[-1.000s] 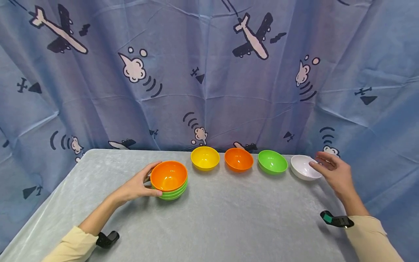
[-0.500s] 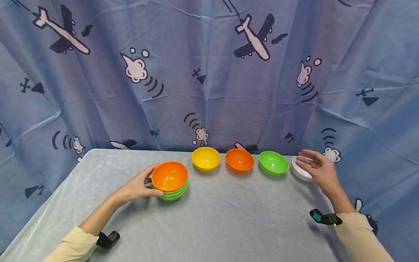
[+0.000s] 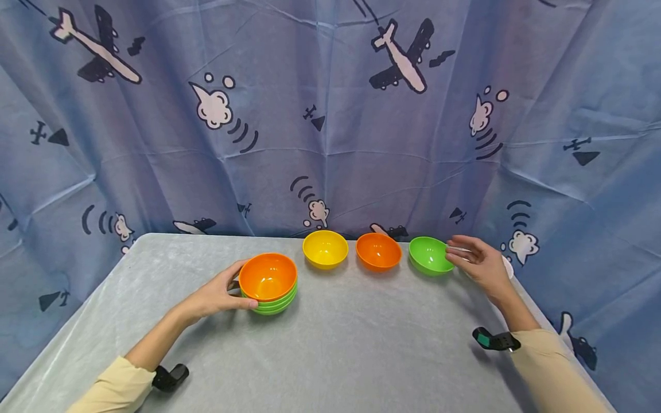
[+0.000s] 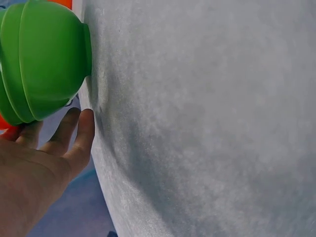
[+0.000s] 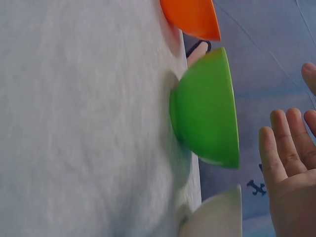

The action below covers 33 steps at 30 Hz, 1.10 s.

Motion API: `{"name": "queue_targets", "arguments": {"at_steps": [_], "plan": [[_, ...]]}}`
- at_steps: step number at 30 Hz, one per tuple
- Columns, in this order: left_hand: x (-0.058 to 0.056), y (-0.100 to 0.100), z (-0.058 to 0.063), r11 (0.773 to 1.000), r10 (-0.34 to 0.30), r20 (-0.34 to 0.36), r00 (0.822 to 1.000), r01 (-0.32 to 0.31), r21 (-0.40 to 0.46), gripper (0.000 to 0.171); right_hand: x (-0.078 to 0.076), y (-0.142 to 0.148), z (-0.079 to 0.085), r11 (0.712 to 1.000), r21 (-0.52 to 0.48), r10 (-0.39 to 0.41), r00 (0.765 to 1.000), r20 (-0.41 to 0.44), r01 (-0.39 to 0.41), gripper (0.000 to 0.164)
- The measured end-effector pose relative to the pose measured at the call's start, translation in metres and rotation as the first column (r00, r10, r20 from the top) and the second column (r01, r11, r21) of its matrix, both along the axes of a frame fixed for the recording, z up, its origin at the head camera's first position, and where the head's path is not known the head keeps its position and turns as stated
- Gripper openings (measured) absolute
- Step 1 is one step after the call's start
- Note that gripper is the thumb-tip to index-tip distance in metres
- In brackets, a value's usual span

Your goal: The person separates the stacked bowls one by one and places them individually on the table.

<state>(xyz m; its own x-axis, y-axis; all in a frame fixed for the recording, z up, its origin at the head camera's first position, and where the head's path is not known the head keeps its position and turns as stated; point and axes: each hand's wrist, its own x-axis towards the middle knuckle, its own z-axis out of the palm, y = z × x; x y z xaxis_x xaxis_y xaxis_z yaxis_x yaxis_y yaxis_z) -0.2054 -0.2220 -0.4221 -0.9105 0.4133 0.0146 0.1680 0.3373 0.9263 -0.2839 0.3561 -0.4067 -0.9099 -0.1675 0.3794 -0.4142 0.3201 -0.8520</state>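
My left hand (image 3: 219,293) holds the side of a bowl stack, thumb at the front and fingers behind. An orange bowl (image 3: 267,276) tops the stack, over several green bowls (image 3: 275,307); in the left wrist view a green bowl (image 4: 54,59) stands on its foot on the table. My right hand (image 3: 484,267) hovers with loosely extended fingers by the right rim of a single green bowl (image 3: 430,256), holding nothing. It covers most of a white bowl (image 3: 508,267) behind it. The right wrist view shows that hand's fingers (image 5: 282,143) apart from the green bowl (image 5: 207,108).
A yellow bowl (image 3: 325,250) and an orange bowl (image 3: 378,252) line up with the green and white ones along the far edge of the grey-covered table (image 3: 351,344). A blue curtain (image 3: 268,115) with printed planes hangs right behind.
My right hand has moved left, from the white bowl's right rim across it to the green bowl's right rim. The left hand and its stack have stayed put.
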Motion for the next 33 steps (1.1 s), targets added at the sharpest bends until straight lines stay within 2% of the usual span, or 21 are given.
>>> {"name": "queue_targets", "arguments": {"at_steps": [15,25,33], "plan": [[-0.002,0.000,-0.001,1.000,-0.009,-0.006,1.000,0.009,0.011,0.097,-0.016,-0.025,0.001,0.997,-0.010,0.077,0.997,0.030,-0.077,0.049],[-0.001,0.001,0.001,1.000,-0.005,0.009,1.000,0.005,0.001,0.099,-0.018,-0.051,-0.005,0.991,-0.051,0.129,0.990,0.051,-0.127,0.047],[-0.001,0.000,0.001,1.000,-0.012,0.010,1.000,0.012,0.013,0.099,-0.018,-0.068,-0.003,0.985,-0.056,0.163,0.985,0.048,-0.160,0.047]]}}
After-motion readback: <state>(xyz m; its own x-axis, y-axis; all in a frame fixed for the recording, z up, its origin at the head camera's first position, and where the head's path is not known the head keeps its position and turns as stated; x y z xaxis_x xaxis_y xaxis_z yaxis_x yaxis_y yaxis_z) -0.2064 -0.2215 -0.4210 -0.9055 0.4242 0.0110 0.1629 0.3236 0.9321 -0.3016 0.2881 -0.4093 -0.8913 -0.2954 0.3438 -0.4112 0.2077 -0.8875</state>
